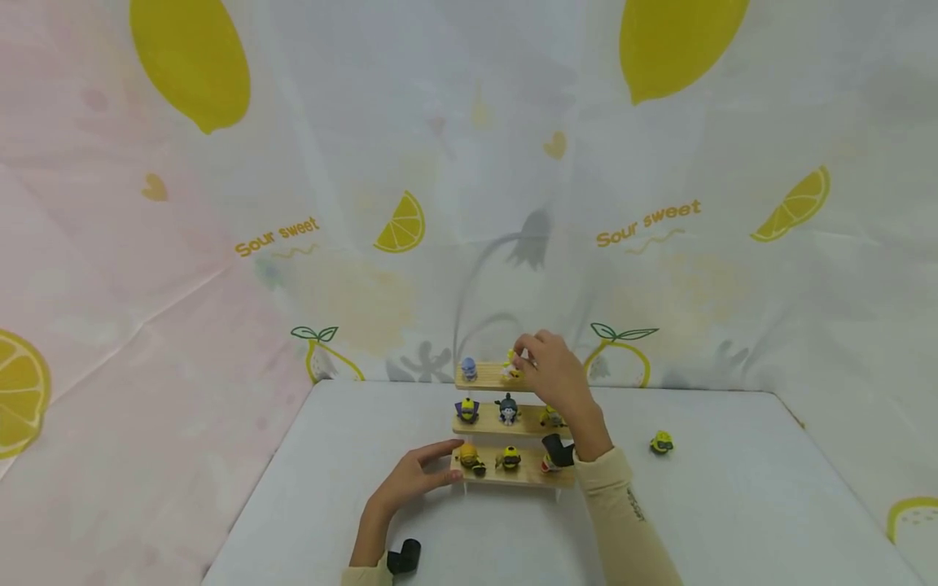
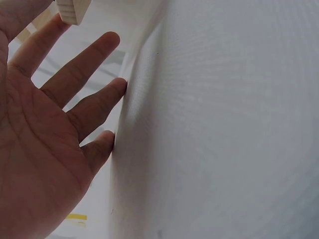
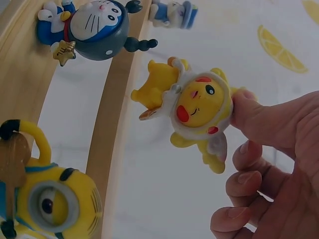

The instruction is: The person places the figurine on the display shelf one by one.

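Observation:
A small yellow figurine in a white costume (image 3: 199, 102) has a round face with red cheeks. My right hand (image 1: 553, 376) pinches it by the head between thumb and index finger, at the top tier of a three-tier wooden display stand (image 1: 513, 478). My left hand (image 1: 412, 478) holds the left end of the bottom tier between thumb and index finger; its other fingers (image 2: 79, 69) are spread straight. On the middle tier stands a blue-and-white cat figurine (image 3: 97, 25) with a gold star. A one-eyed yellow figurine (image 3: 55, 199) stands nearest the right wrist camera.
A blue figurine (image 1: 469, 369) stands at the top tier's left end. Several more figurines, including a caped yellow one (image 1: 466, 409), line the lower tiers. One yellow-and-black figurine (image 1: 662, 442) lies on the white table (image 1: 703, 505) to the right. A lemon-print cloth (image 1: 469, 163) hangs behind.

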`<state>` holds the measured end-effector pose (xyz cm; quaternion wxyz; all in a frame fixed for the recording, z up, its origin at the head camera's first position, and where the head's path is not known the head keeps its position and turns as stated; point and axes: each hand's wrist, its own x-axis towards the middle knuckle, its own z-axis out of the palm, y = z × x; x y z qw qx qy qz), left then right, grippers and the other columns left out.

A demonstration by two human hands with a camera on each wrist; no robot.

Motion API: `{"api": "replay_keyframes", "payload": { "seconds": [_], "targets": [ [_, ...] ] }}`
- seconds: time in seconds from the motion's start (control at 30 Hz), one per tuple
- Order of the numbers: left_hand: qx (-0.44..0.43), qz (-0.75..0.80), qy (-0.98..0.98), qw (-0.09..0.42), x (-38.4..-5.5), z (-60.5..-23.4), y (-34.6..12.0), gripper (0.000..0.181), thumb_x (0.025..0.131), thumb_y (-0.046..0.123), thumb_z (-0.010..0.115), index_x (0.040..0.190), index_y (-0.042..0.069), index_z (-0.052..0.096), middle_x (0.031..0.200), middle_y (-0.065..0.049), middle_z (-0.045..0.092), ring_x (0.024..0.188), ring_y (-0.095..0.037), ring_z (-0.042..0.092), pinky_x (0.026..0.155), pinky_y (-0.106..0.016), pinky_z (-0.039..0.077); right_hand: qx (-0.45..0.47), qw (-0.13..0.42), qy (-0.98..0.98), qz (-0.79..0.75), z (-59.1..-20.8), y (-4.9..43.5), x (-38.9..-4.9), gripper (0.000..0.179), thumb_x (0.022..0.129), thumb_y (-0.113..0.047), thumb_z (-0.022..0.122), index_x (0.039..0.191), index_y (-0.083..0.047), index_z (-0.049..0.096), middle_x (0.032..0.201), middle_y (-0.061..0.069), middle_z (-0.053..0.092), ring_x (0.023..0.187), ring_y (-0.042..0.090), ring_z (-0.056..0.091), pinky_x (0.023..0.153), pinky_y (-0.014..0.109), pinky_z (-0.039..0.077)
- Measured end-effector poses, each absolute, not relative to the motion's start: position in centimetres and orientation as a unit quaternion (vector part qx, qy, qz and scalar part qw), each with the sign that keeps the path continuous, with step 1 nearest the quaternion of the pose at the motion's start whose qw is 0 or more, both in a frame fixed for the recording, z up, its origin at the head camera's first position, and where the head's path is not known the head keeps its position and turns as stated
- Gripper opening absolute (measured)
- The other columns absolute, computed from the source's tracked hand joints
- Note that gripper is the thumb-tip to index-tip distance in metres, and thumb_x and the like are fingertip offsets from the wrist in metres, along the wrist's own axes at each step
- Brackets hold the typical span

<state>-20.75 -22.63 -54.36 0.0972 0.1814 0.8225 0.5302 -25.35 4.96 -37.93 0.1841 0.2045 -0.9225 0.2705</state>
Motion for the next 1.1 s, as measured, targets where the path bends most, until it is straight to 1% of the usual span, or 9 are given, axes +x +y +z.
{"api": "replay_keyframes", "payload": {
  "seconds": [0.27, 0.4, 0.6, 0.7, 0.83, 0.87, 1.1],
  "targets": [
    [0.182, 0.527, 0.825, 0.097, -20.8, -54.3, -22.7, 0.054, 0.087, 0.038, 0.076, 0.137, 0.022, 0.06, 0.138, 0.008, 0.057, 0.138, -0.026, 0.041, 0.113, -0.056, 0.029, 0.198, 0.161, -0.932, 0.256, -37.6, 4.1, -25.7, 0.008, 0.098, -0.021, 0.064, 0.099, -0.014, 0.068, 0.082, 0.001, 0.051, 0.073, 0.02, 0.045, 0.058, 0.034, 0.041],
    [0.182, 0.527, 0.824, 0.097, -20.8, -54.3, -22.7, 0.054, 0.088, 0.038, 0.076, 0.137, 0.022, 0.061, 0.138, 0.006, 0.057, 0.138, -0.028, 0.04, 0.113, -0.057, 0.029, 0.191, 0.152, -0.938, 0.247, -37.6, 3.7, -25.9, 0.01, 0.099, -0.023, 0.063, 0.1, -0.014, 0.068, 0.083, 0.001, 0.052, 0.074, 0.019, 0.045, 0.059, 0.033, 0.042],
    [0.181, 0.527, 0.825, 0.092, -20.7, -54.2, -22.6, 0.053, 0.088, 0.035, 0.076, 0.137, 0.021, 0.061, 0.138, 0.003, 0.058, 0.137, -0.029, 0.042, 0.112, -0.058, 0.03, 0.194, 0.178, -0.935, 0.236, -37.9, 3.3, -26.2, 0.012, 0.097, -0.024, 0.065, 0.098, -0.013, 0.07, 0.084, 0.003, 0.052, 0.075, 0.021, 0.048, 0.059, 0.034, 0.044],
    [0.184, 0.531, 0.822, 0.089, -20.2, -53.3, -22.3, 0.052, 0.089, 0.028, 0.075, 0.137, 0.015, 0.06, 0.138, -0.002, 0.058, 0.137, -0.033, 0.042, 0.111, -0.059, 0.03, 0.196, 0.188, -0.934, 0.233, -37.9, 3.3, -26.2, 0.012, 0.096, -0.024, 0.067, 0.098, -0.013, 0.072, 0.085, 0.003, 0.052, 0.075, 0.022, 0.048, 0.059, 0.034, 0.044],
    [0.184, 0.54, 0.816, 0.093, -19.3, -51.5, -21.9, 0.051, 0.089, 0.021, 0.075, 0.136, 0.007, 0.06, 0.138, -0.007, 0.058, 0.136, -0.036, 0.042, 0.112, -0.06, 0.029, 0.195, 0.186, -0.936, 0.229, -37.9, 3.2, -26.2, 0.012, 0.096, -0.024, 0.067, 0.098, -0.013, 0.072, 0.086, 0.003, 0.052, 0.076, 0.021, 0.048, 0.058, 0.033, 0.045],
    [0.187, 0.541, 0.815, 0.094, -19.1, -51.0, -21.8, 0.051, 0.089, 0.021, 0.076, 0.136, 0.007, 0.06, 0.137, -0.007, 0.058, 0.136, -0.035, 0.042, 0.112, -0.06, 0.029, 0.195, 0.187, -0.935, 0.23, -37.9, 3.2, -26.2, 0.012, 0.096, -0.024, 0.067, 0.098, -0.013, 0.072, 0.086, 0.003, 0.052, 0.076, 0.022, 0.049, 0.059, 0.033, 0.045],
    [0.188, 0.538, 0.816, 0.096, -19.1, -51.0, -21.8, 0.052, 0.089, 0.021, 0.075, 0.136, 0.007, 0.06, 0.137, -0.006, 0.058, 0.136, -0.035, 0.042, 0.112, -0.059, 0.029, 0.203, 0.197, -0.928, 0.243, -38.2, 3.6, -26.1, 0.016, 0.096, -0.027, 0.067, 0.097, -0.011, 0.071, 0.086, 0.005, 0.053, 0.074, 0.021, 0.048, 0.058, 0.033, 0.044]
  ]
}}
